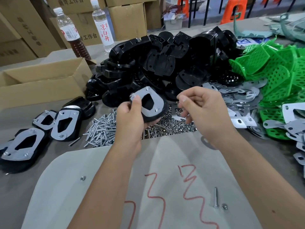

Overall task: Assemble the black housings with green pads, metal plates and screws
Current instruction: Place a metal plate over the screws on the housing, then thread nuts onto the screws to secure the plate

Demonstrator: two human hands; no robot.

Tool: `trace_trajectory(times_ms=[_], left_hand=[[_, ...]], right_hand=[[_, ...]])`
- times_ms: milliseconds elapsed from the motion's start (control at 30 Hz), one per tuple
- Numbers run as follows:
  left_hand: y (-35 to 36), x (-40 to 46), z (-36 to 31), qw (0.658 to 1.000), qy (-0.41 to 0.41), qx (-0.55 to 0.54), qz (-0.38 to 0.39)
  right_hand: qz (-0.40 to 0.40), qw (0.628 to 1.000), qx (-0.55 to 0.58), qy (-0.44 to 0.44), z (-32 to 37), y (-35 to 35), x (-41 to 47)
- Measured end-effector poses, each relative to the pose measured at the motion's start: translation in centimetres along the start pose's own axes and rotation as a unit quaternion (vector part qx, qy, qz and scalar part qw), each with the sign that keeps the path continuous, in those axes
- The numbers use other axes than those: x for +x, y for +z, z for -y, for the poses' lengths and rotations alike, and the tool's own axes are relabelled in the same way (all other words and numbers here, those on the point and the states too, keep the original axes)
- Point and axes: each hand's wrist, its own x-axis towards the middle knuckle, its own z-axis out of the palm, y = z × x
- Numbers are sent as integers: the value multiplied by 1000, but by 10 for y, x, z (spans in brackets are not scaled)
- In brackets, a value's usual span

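Note:
My left hand [130,118] grips a black housing [153,117] with a metal plate [157,103] on top; screw ends poke through the plate's corners. My right hand [203,109] hovers just to the right of it, thumb and forefinger pinched together; whether a small nut sits between them I cannot tell. Below the hands lie a heap of screws [102,129] and a heap of nuts [171,124]. Behind is a big pile of black housings [165,63], with green pads [274,76] and loose metal plates [239,95] to the right.
Three assembled housings [62,123] lie at the left. An open cardboard box [42,80] stands behind them, with two bottles [102,23] and stacked cartons beyond. A grey sheet with red marks [148,187] covers the near table, carrying a loose screw [215,199] and nuts.

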Motion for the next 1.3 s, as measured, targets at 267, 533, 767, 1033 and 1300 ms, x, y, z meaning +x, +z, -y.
trace_trajectory(times_ms=[267, 533, 767, 1033, 1300], left_hand=[[-7, -1, -5, 997, -4, -56, 46], [-14, -7, -13, 976, -51, -90, 193], [-11, -12, -11, 981, -12, -9, 193], [-12, -11, -12, 974, -28, -48, 221], [-14, -2, -14, 991, 2, -87, 99]], right_hand=[[116, 935, -303, -141, 3, 4, -6], [74, 991, 96, 61, 4, 11, -7], [51, 998, 36, -9, -5, 8, -5], [-3, 992, 125, 12, -2, 10, -4], [29, 955, -255, -150, -1, 7, -5]])
